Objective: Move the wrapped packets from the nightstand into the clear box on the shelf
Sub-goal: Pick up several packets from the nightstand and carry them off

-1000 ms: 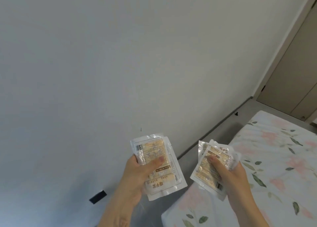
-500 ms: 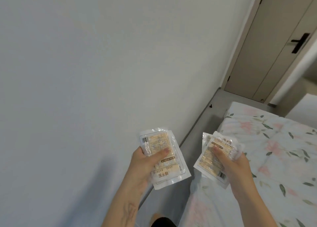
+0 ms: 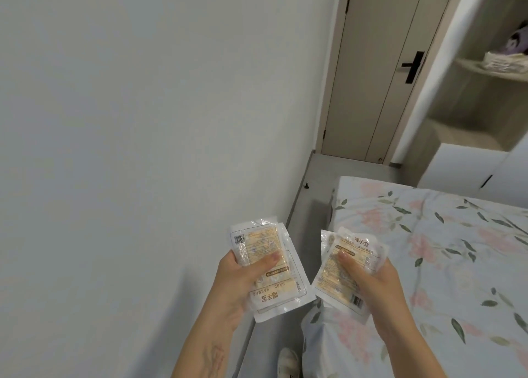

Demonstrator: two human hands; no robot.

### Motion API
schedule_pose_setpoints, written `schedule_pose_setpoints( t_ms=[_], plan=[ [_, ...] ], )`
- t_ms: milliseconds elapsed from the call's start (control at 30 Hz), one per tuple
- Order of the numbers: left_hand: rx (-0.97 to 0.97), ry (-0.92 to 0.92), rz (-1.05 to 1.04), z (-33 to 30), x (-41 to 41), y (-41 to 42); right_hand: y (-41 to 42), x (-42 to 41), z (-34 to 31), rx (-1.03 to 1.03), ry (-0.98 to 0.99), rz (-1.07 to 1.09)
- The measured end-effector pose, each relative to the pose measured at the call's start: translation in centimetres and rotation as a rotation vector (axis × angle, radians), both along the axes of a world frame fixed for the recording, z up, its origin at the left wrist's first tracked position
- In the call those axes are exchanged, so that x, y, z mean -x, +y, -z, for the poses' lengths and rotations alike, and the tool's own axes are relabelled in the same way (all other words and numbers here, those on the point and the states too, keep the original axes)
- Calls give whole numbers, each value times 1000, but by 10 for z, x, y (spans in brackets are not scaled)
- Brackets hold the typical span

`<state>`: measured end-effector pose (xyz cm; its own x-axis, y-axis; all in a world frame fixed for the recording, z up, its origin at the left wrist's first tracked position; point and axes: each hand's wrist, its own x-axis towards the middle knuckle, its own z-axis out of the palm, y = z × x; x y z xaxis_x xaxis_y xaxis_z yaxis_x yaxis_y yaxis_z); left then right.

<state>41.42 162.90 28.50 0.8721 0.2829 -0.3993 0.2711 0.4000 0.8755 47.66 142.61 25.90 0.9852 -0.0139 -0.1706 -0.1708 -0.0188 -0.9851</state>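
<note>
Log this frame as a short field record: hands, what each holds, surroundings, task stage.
left hand: left hand grips a stack of wrapped packets, thumb on top
right hand: right hand grips a second stack of packets
surroundings: floral bed at right, closed door ahead, shelf at upper right
clear box: cannot be made out
task stage: packets in hand, not yet placed

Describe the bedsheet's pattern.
Pale blue bedsheet with pink flowers and green leaves; head view.

Floral bedsheet (image 3: 445, 252), closed door (image 3: 380, 72) with black handle (image 3: 413, 66), white wall (image 3: 143, 120)
</note>
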Motion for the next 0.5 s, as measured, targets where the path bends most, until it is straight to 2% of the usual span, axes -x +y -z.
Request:
schedule_pose_setpoints(
  t_ms=[267,500],
  plan=[
    [23,-34,67,-27,-213,7,-4,-185,-19,11,21,102],
    [50,-50,46,-28,-328,10,-17,-288,-29,0,-14,143]
  ],
)
